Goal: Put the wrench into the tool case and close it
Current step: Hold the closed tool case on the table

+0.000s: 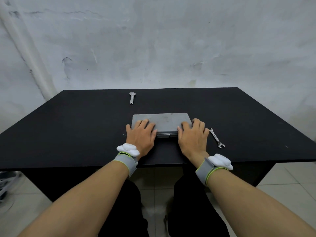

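A scuffed white wall stood behind the black table (68, 127), whose far edge ran close to it and whose near edge sat just in front of your lap. Going left to right: the left part of the table lay bare, giving you open room to swing a lid or set things down. Near the far edge, left of centre, an adjustable wrench (131, 98) lay well apart from everything else. At centre the grey tool case (164, 121) sat shut and flat, its latch side facing you. Your left hand (141, 135) rested on its near left corner, fingers spread and loose, grasping nothing; your right hand (193, 136) mirrored it on the near right corner, likewise flat and relaxed. Just beside that right hand lay the open-end wrench (216, 138), on the table, outside the case. The step appeared to be opening the case: you would have done well to work the front latches with your thumbs and tip the lid back toward the wall, keeping the base pinned so it did not slide over the near edge.
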`<action>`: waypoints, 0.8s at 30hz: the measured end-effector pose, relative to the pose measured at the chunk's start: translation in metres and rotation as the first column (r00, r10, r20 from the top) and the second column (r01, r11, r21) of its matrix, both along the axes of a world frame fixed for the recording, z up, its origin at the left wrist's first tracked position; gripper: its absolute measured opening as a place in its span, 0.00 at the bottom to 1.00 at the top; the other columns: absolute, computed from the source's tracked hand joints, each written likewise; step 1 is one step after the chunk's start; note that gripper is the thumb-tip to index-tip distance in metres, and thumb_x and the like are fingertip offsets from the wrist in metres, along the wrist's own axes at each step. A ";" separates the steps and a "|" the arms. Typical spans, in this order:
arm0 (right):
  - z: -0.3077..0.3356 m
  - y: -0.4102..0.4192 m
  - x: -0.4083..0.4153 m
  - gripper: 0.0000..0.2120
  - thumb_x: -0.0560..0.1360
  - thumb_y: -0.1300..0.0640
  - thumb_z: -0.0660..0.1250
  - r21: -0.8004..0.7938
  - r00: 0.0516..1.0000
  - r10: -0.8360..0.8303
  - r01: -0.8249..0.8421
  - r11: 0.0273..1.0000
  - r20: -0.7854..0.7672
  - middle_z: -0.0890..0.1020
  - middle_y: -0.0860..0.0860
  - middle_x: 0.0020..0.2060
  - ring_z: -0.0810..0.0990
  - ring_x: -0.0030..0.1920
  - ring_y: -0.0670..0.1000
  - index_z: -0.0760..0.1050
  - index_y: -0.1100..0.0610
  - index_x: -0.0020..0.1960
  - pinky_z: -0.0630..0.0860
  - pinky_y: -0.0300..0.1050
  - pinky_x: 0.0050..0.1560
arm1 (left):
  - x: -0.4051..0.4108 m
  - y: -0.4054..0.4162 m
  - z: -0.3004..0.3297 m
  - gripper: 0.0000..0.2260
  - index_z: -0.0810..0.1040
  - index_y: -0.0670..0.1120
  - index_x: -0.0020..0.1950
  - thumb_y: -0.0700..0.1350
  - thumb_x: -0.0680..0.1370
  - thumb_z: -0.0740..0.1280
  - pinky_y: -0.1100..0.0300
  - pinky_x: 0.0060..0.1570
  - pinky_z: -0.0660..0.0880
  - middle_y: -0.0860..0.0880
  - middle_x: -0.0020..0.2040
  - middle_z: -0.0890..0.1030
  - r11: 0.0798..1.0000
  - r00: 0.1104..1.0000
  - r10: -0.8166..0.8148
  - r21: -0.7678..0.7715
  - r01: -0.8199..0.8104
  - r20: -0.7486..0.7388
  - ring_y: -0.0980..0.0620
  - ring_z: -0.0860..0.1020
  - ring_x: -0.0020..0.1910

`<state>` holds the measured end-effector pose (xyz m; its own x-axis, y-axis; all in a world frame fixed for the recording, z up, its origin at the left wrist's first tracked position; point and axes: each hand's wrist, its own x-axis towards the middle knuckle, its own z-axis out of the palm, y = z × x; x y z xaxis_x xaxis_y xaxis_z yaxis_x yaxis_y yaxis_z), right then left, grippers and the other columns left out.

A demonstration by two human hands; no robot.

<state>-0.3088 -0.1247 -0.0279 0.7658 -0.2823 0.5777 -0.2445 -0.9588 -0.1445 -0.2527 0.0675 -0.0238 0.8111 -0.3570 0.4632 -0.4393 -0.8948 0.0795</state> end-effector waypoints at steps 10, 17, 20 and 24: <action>0.011 0.002 0.007 0.19 0.74 0.42 0.60 -0.181 0.917 0.382 -0.398 0.899 -0.116 0.75 0.54 0.58 0.72 0.60 0.56 0.75 0.51 0.60 0.66 0.54 0.58 | 0.000 0.000 0.000 0.22 0.72 0.53 0.67 0.62 0.79 0.56 0.43 0.57 0.68 0.51 0.70 0.71 0.999 1.000 0.006 0.045 -0.005 -0.030 0.48 0.67 0.68; 0.016 0.005 0.017 0.25 0.74 0.41 0.61 -0.226 0.866 0.421 -0.482 0.847 -0.269 0.72 0.54 0.64 0.70 0.64 0.56 0.69 0.52 0.66 0.63 0.53 0.61 | -0.001 -0.003 0.000 0.19 0.74 0.52 0.65 0.59 0.80 0.56 0.43 0.54 0.69 0.52 0.66 0.74 0.999 1.000 -0.020 0.045 0.019 0.023 0.46 0.72 0.63; 0.018 0.007 0.019 0.23 0.75 0.43 0.62 -0.240 0.855 0.448 -0.507 0.828 -0.260 0.73 0.53 0.63 0.71 0.62 0.56 0.69 0.52 0.66 0.65 0.53 0.58 | -0.001 -0.004 0.001 0.17 0.76 0.51 0.64 0.57 0.80 0.58 0.43 0.53 0.70 0.51 0.64 0.77 1.000 0.998 -0.028 0.013 0.028 0.048 0.46 0.74 0.61; 0.018 0.008 0.018 0.22 0.75 0.45 0.62 -0.271 0.850 0.461 -0.520 0.810 -0.254 0.75 0.52 0.61 0.73 0.59 0.56 0.69 0.53 0.66 0.67 0.52 0.56 | -0.001 -0.005 0.002 0.15 0.78 0.50 0.62 0.54 0.80 0.61 0.43 0.52 0.71 0.51 0.62 0.79 0.999 0.998 -0.035 0.001 0.035 0.057 0.44 0.76 0.58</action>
